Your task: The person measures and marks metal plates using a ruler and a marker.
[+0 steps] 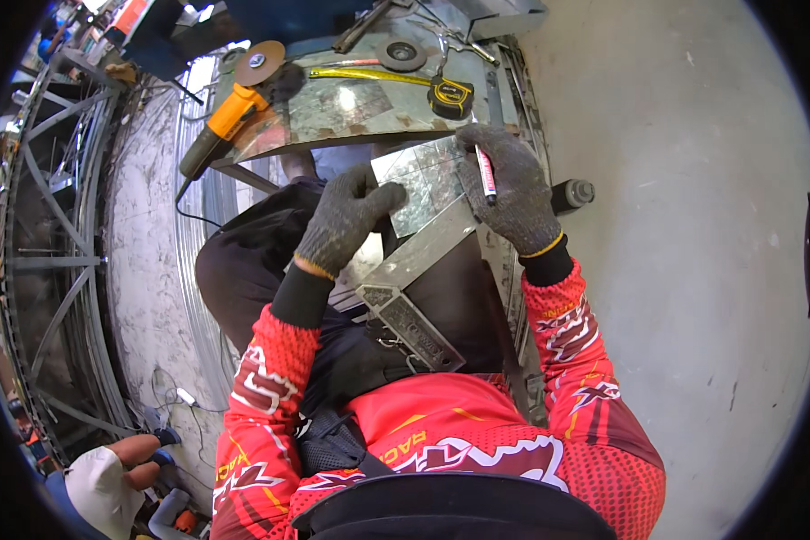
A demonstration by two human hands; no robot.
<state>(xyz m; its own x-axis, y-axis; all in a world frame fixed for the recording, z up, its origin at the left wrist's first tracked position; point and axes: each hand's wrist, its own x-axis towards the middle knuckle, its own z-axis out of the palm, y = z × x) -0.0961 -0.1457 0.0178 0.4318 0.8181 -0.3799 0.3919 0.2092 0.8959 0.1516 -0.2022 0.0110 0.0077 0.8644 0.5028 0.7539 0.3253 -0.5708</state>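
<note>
My left hand [351,219], in a grey knit glove, grips the left edge of a small shiny metal sheet [409,189] with the thumb on top. Lines are drawn across the sheet. My right hand [516,191], gloved too, holds a white and red marker [486,171], its dark end toward me, and rests at the sheet's right edge. A try square [427,249] lies slanted over my lap, its blade along the sheet's near edge and its thick stock toward my waist. The blade's far end meets my right hand; whether those fingers grip it is hidden.
On the metal-topped bench [333,121] ahead lie an orange angle grinder [234,117], a partly drawn-out tape measure [451,97], a dark disc [400,54] and locking pliers [463,43]. A steel frame [63,261] stands left. Another person [108,486] is at lower left.
</note>
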